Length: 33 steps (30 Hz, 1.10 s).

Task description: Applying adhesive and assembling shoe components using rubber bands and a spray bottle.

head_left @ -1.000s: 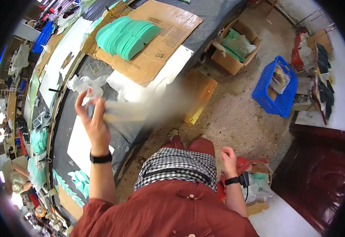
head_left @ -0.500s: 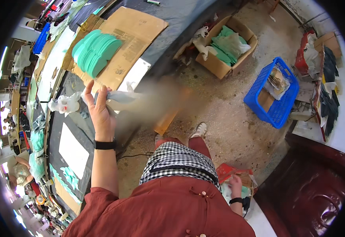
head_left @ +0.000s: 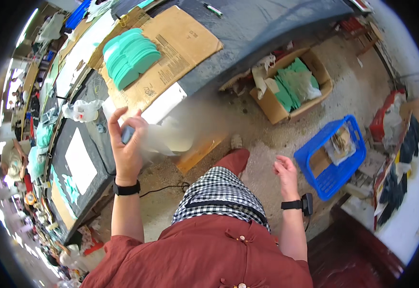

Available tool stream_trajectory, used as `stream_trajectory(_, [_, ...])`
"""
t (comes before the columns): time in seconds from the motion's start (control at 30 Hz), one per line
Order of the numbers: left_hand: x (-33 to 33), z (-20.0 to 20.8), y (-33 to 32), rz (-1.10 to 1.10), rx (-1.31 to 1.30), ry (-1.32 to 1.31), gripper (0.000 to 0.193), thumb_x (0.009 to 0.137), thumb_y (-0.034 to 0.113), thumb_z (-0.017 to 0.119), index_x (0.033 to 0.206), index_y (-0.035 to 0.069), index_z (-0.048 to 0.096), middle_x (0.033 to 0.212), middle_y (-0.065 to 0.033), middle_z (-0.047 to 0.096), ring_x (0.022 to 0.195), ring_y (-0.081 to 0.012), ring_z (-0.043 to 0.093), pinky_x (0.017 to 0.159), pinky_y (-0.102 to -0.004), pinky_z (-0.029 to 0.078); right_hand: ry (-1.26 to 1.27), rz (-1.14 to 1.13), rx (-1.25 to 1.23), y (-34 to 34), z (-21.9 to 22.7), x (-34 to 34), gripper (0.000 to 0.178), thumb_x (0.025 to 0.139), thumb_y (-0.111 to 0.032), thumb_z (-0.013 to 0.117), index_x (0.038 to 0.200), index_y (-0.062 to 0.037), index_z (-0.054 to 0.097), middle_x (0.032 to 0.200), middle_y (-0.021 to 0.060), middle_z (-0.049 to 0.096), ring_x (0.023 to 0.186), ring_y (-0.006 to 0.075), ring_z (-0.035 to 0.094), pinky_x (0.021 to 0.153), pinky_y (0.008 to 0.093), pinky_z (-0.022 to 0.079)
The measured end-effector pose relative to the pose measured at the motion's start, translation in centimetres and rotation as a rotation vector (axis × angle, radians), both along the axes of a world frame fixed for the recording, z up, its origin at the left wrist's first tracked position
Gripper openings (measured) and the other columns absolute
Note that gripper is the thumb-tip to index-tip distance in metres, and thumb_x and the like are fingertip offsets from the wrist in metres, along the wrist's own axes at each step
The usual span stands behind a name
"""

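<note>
My left hand (head_left: 129,149) is raised by the edge of the dark-covered table, its thumb and fingers closed round a small blue-grey object (head_left: 128,134) whose kind I cannot make out. Beside it a pale, rounded shape (head_left: 178,139) runs into a blurred patch. My right hand (head_left: 286,175) is held over the floor, left of the blue plastic basket (head_left: 310,178). Its fingers are curled together; whether anything is in them is hidden. Beyond my left hand, stacked green shaped pieces (head_left: 131,58) lie on a flattened cardboard sheet (head_left: 183,41).
An open cardboard box (head_left: 273,108) holding green material and plastic stands under the table edge. A crumpled clear plastic bag (head_left: 83,110) and a white sheet (head_left: 81,158) lie on the table. A cable (head_left: 164,187) runs along the floor near an orange-brown board (head_left: 200,153).
My right hand has come up and forward from the red bag at my lower right. My left hand stays raised with the blue-grey object. The view has turned, shifting the table and basket.
</note>
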<state>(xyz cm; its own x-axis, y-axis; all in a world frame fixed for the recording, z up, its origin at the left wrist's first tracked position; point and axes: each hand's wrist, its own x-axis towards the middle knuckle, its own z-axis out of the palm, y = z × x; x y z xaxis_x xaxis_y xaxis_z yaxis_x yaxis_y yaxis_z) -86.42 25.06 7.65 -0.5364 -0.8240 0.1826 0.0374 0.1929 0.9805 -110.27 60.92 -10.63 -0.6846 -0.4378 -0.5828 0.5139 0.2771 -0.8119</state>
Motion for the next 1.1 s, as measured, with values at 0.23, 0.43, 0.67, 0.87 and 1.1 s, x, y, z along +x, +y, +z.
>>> stream_trajectory(0.23, [-3.2, -1.0, -1.5, 0.011, -0.069, -0.108, 0.058, 0.086, 0.005, 0.072, 0.134, 0.009, 0.039, 0.081, 0.0028, 0.053, 0.087, -0.0159, 0.057, 0.116, -0.0544, 0.028, -0.025, 0.381, -0.13, -15.0, 8.2, -4.5, 0.01, 0.097, -0.014, 0.063, 0.097, -0.0046, 0.065, 0.078, -0.0019, 0.062, 0.068, 0.0059, 0.056, 0.062, 0.022, 0.045])
stream_trajectory(0.43, [-6.3, 0.3, -2.1, 0.016, -0.047, -0.086, 0.056, 0.083, 0.001, 0.077, 0.129, 0.01, 0.046, 0.081, 0.0023, 0.057, 0.086, -0.014, 0.058, 0.115, -0.0444, 0.032, -0.095, 0.47, -0.177, -21.2, 8.5, -7.5, 0.011, 0.099, -0.016, 0.063, 0.095, -0.0064, 0.064, 0.071, -0.005, 0.054, 0.061, 0.0043, 0.05, 0.062, 0.0224, 0.046])
stream_trajectory(0.67, [-5.4, 0.0, -2.7, 0.251, -0.024, -0.136, 0.057, 0.08, -0.006, 0.071, 0.126, 0.01, 0.044, 0.078, 0.0025, 0.055, 0.085, -0.0153, 0.058, 0.115, -0.0485, 0.032, 0.035, 0.44, -0.189, -31.7, 10.7, -16.7, 0.016, 0.1, -0.018, 0.058, 0.091, -0.0072, 0.064, 0.061, -0.0065, 0.044, 0.05, 0.0036, 0.038, 0.061, 0.0247, 0.049])
stream_trajectory(0.87, [-6.4, -0.4, -3.7, 0.522, 0.009, -0.202, 0.056, 0.081, -0.003, 0.075, 0.127, 0.01, 0.046, 0.079, 0.0024, 0.055, 0.084, -0.0135, 0.058, 0.117, -0.052, 0.029, 0.226, 0.369, -0.491, -46.8, 16.9, -25.8, 0.03, 0.106, -0.022, 0.046, 0.077, -0.0128, 0.048, 0.06, -0.0068, 0.03, 0.053, 0.005, 0.031, 0.067, 0.0299, 0.048])
stream_trajectory(1.1, [-8.9, 1.1, -4.2, 0.837, 0.161, -0.272, 0.061, 0.079, -0.006, 0.073, 0.132, 0.007, 0.046, 0.085, 0.0007, 0.053, 0.084, -0.0123, 0.053, 0.104, -0.0416, 0.043, 0.229, 0.421, -0.881, -66.9, 24.4, -30.6, 0.033, 0.107, -0.025, 0.048, 0.076, -0.0144, 0.045, 0.062, -0.0057, 0.03, 0.057, 0.0058, 0.03, 0.076, 0.0293, 0.045])
